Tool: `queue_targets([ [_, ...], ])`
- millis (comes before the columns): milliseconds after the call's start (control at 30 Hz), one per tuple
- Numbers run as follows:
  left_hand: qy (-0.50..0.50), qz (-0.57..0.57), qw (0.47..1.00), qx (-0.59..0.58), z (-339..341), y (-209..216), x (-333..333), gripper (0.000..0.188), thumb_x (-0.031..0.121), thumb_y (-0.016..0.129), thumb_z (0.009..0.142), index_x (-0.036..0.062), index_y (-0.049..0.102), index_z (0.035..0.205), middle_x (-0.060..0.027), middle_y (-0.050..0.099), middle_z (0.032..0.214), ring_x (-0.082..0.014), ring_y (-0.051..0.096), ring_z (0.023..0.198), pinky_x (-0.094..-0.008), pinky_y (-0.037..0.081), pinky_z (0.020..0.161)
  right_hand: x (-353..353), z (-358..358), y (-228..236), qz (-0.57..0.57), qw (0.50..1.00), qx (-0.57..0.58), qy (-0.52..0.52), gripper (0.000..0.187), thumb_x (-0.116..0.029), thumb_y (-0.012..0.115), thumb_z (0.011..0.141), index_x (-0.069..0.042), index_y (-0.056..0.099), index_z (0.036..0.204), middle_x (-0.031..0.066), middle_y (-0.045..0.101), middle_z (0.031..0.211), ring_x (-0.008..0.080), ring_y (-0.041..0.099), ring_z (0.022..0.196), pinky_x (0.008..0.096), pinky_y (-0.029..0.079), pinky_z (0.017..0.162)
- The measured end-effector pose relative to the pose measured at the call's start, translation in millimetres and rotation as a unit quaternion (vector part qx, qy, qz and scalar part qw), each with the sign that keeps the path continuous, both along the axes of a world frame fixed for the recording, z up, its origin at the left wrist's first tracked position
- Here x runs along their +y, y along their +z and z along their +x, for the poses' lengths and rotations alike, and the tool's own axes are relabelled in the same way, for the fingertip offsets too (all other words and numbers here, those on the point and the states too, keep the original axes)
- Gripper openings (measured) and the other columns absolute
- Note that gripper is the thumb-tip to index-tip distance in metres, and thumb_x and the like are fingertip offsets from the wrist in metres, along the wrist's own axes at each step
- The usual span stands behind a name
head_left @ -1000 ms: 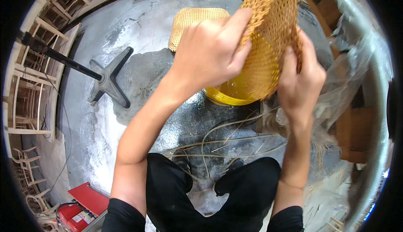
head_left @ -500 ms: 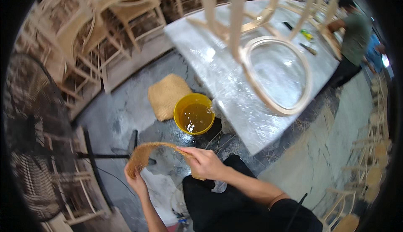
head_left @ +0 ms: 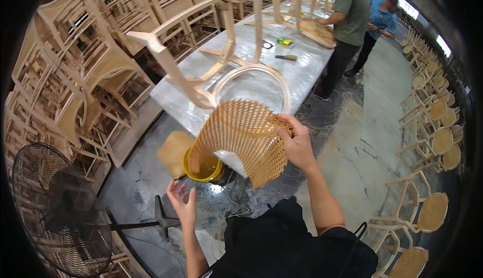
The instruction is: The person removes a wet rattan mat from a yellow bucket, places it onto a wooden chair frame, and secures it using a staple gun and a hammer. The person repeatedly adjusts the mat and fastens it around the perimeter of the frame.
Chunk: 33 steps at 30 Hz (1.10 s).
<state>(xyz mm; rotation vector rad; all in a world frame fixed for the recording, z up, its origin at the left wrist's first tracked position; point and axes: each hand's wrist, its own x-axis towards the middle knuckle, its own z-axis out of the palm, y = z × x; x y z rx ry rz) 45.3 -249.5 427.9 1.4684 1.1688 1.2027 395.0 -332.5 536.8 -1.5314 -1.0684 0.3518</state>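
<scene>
A curved sheet of woven cane webbing (head_left: pixel 246 132) hangs in the air before me. My right hand (head_left: pixel 299 144) pinches it by its right edge, thumb in front. Lower on the left, my left hand (head_left: pixel 184 205) is open, its fingers apart, just below the sheet's left end and not touching it. Behind that end stands a yellow bucket (head_left: pixel 217 173) with liquid in it, partly covered by the webbing. Beyond the sheet, a round wooden seat frame (head_left: pixel 284 84) belonging to an upturned chair lies on the plastic-covered table (head_left: pixel 307 71).
Another cane piece (head_left: pixel 173 152) lies on the floor beside the bucket. A black standing fan (head_left: pixel 60 207) is at the left. Stacked wooden chair frames (head_left: pixel 75 91) fill the far left; cane-seated chairs (head_left: pixel 433 212) line the right. Two people stand by the table. A brush (head_left: pixel 286 57) lies on it.
The cane sheet has risen from near my lap toward the table and unrolled wider. My left hand has let go of it. My view has swung up and to the right.
</scene>
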Motion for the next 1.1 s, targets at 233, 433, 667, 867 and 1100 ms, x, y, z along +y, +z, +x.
queue_targets([
  [233,-0.337,-0.116,0.916,-0.184,209,23,-85,0.059,0.015,0.063,0.100,0.0022,0.033,0.149,-0.0172,0.052,0.140,-0.0224,0.058,0.119,-0.0386,0.049,0.097,-75,68,2,0.000,0.987,-0.143,-0.069,0.030,-0.004,0.058,0.093,-0.002,0.063,0.122,0.0232,0.071,0.092,0.0386,0.070,0.080,0.0447,0.055,0.067],
  [433,-0.309,-0.237,0.893,-0.226,339,54,-99,0.066,0.018,0.062,0.101,0.0039,0.025,0.155,-0.0152,0.061,0.127,-0.0221,0.064,0.108,-0.0333,0.053,0.088,-107,74,-70,-0.032,0.953,-0.292,-0.075,0.053,-0.008,0.066,0.084,0.005,0.054,0.134,0.0225,0.068,0.122,0.0346,0.069,0.092,0.0440,0.055,0.080],
  [667,-0.219,-0.062,0.974,-0.006,338,38,-42,0.046,0.007,0.059,0.099,-0.0093,0.049,0.141,-0.0166,0.063,0.130,-0.0193,0.060,0.116,-0.0311,0.047,0.100,-99,137,-69,-0.032,0.971,-0.052,0.231,0.052,-0.026,0.073,0.089,-0.001,0.059,0.133,0.0203,0.060,0.138,0.0350,0.058,0.125,0.0419,0.044,0.107],
  [867,-0.263,-0.123,0.954,-0.077,317,68,3,0.045,0.007,0.065,0.096,-0.0050,0.054,0.139,-0.0105,0.062,0.133,-0.0170,0.056,0.122,-0.0314,0.044,0.106,-56,263,-162,-0.136,0.947,-0.082,-0.280,0.050,-0.042,0.057,0.101,-0.002,0.058,0.132,0.0142,0.063,0.132,0.0301,0.058,0.119,0.0408,0.044,0.102],
  [1100,-0.175,-0.133,0.953,-0.210,254,55,97,0.057,0.007,0.069,0.094,-0.0010,0.046,0.146,-0.0097,0.062,0.134,-0.0186,0.060,0.121,-0.0349,0.047,0.104,12,301,-179,-0.073,0.845,0.517,0.118,0.054,-0.037,0.053,0.105,-0.004,0.044,0.146,0.0095,0.058,0.142,0.0253,0.057,0.128,0.0413,0.046,0.108],
])
